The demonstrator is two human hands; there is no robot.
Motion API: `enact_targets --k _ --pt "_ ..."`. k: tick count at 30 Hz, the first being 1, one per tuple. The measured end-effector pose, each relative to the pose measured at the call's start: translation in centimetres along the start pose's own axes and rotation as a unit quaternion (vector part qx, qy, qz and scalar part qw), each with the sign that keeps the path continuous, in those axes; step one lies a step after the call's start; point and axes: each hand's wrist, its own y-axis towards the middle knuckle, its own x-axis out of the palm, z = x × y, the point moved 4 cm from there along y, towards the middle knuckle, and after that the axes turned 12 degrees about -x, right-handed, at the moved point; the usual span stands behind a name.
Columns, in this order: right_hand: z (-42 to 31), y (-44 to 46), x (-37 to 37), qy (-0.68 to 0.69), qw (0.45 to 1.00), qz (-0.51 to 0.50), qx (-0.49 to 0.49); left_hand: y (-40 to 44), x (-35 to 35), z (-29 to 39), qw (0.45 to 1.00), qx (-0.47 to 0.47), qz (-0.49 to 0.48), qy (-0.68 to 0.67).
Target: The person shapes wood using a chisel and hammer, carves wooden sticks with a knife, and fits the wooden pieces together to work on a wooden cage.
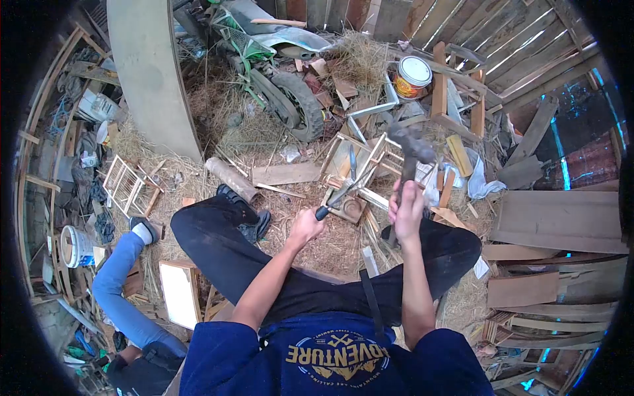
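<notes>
My left hand [308,226] is closed around the black handle of a tool [340,195] whose metal part points up and right toward a small wooden frame. My right hand [407,210] grips a hammer [411,165], its blurred dark head raised to the right of the frame. The light wooden frame [378,157], made of thin slats, lies on the ground beyond my hands. A blade-like metal piece [352,162] shows inside it. Whether the left tool's tip touches the wood I cannot tell.
Another person's leg [119,284] is at the left. A motorbike wheel [300,105] stands among straw. A paint bucket [413,76] is at the upper right, a white bucket [80,245] at the left. A second slatted frame [131,186] and a plank [285,173] lie on the straw.
</notes>
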Motion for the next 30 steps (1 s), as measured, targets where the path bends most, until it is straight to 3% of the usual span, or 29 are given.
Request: enact_targets --k 6,12,14,18,22,25,27,30 --pt "11.5 -1.3 -1.4 -0.019 0.982 0.074 0.173 -0.4 -0.2 -0.1 1.000 0.009 0.005 -0.014" --pt "24.6 -1.5 -4.9 -0.264 0.951 0.087 0.136 0.7 0.5 -2.7 0.999 -0.030 0.006 -0.041" --pt "20.6 -2.5 -2.5 -0.152 0.939 0.146 0.273 1.0 0.0 -3.4 0.998 -0.026 0.022 -0.050" --pt "26.8 -3.0 -3.4 -0.147 0.977 0.133 0.080 1.5 -0.5 -3.9 0.995 -0.043 0.044 -0.083" --pt "27.8 -3.3 -3.6 -0.226 0.966 0.127 0.003 2.0 1.4 -3.7 0.992 -0.052 0.055 -0.098" --pt "27.9 -4.2 -2.6 -0.179 0.971 0.132 0.093 1.2 1.3 -3.0 0.990 -0.018 0.102 -0.098" --pt "26.6 -4.7 -2.2 -0.176 0.966 0.127 0.140 0.4 0.8 -2.1 0.990 -0.007 0.034 -0.138" --pt "21.3 -4.7 -2.2 -0.222 0.959 0.144 0.104 0.4 1.5 -1.6 0.973 -0.025 -0.057 -0.221"
